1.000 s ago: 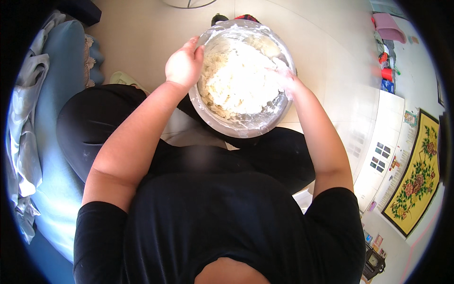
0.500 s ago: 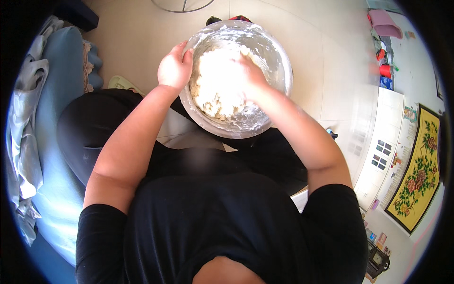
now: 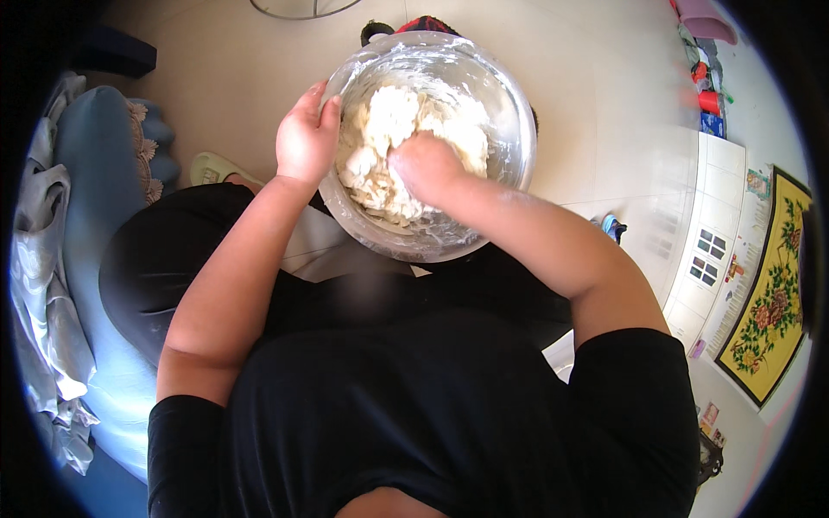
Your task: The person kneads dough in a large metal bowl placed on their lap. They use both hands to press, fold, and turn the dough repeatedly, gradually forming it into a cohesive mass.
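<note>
A wide metal bowl (image 3: 516, 121) rests in front of my lap, its inner wall smeared with white flour and paste. Inside lies a lumpy, pale mass of dough (image 3: 394, 114), rough and loose along its left and near sides. My left hand (image 3: 302, 145) grips the bowl's left rim, thumb on top and fingers around the outside. Pushed into the middle of the dough is my right hand (image 3: 427, 169), its fingers curled and partly hidden in the mass. A little white flour marks the right forearm.
A blue-covered sofa (image 3: 91, 198) with a grey cloth (image 3: 41, 259) runs along the left. Beside it a light green slipper (image 3: 209, 167) is on the tiled floor. White cabinets (image 3: 712, 216) stand at the right. Something red and black (image 3: 429, 25) shows behind the bowl.
My right hand has moved left and nearer to me within the dough. The dough looks bunched higher behind it. My left hand keeps its hold on the rim, and the whole view has shifted slightly.
</note>
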The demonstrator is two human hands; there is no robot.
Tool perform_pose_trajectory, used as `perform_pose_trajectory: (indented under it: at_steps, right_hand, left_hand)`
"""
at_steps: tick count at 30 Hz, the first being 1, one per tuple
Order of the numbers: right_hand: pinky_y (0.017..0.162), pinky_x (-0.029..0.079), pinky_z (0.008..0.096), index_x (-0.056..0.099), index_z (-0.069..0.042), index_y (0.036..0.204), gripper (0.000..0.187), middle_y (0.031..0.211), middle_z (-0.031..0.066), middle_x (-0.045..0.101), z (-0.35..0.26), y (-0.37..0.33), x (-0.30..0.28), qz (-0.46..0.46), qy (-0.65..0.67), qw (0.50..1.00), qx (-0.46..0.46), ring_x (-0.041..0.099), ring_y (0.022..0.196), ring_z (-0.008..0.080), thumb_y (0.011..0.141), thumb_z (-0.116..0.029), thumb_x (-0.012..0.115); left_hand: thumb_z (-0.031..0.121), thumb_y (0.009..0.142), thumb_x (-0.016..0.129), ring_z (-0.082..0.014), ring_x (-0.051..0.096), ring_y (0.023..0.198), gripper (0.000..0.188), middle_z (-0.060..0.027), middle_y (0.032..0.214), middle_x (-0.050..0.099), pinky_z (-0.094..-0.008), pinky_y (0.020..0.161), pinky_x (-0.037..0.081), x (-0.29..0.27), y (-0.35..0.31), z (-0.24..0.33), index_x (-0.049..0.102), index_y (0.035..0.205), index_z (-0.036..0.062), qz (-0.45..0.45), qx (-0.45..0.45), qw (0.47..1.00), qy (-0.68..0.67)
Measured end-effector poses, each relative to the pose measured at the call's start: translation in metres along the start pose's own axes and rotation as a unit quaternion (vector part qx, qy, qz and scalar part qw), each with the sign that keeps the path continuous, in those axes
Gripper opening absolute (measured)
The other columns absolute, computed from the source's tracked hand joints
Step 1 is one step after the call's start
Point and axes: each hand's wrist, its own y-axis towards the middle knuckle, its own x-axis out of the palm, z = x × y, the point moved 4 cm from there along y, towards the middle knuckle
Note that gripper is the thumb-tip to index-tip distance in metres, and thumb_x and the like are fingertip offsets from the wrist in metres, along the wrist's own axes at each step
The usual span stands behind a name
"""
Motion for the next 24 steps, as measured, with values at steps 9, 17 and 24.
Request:
perform_pose_trajectory:
  at_steps: [9,17,24]
  right_hand:
    - [0.092,0.041,0.0349,0.062,-0.004,0.101,0.029,0.12,0.0191,0.049,0.014,-0.012,0.007,0.231,0.106,0.964,0.075,0.047,0.111,0.0291,0.073,-0.012,0.059]
    - [0.09,0.042,0.0341,0.046,-0.003,0.122,0.04,0.125,0.0153,0.047,0.091,-0.087,-0.02,0.085,0.603,0.791,0.06,0.052,0.106,0.0209,0.086,-0.019,0.052]
    - [0.075,0.049,0.0334,0.05,-0.003,0.118,0.043,0.103,0.0131,0.061,0.113,0.048,-0.012,0.066,0.684,0.714,0.136,0.06,0.088,0.022,0.085,-0.03,0.054]
  left_hand:
    - [0.029,0.085,0.05,-0.03,0.055,0.101,0.039,-0.0175,0.107,0.058,-0.0343,0.087,0.043,-0.001,0.009,0.017,0.053,0.116,0.0053,-0.02,0.011,0.998,0.066]
    - [0.031,0.085,0.05,-0.0289,0.055,0.102,0.039,-0.0157,0.108,0.058,-0.0337,0.088,0.043,0.0,0.007,0.004,0.054,0.116,0.0076,-0.015,-0.036,0.999,0.029]
    - [0.029,0.085,0.051,-0.0279,0.056,0.099,0.037,-0.0154,0.105,0.06,-0.0331,0.087,0.044,-0.001,0.003,0.011,0.055,0.114,0.0071,-0.022,-0.012,0.999,0.044]
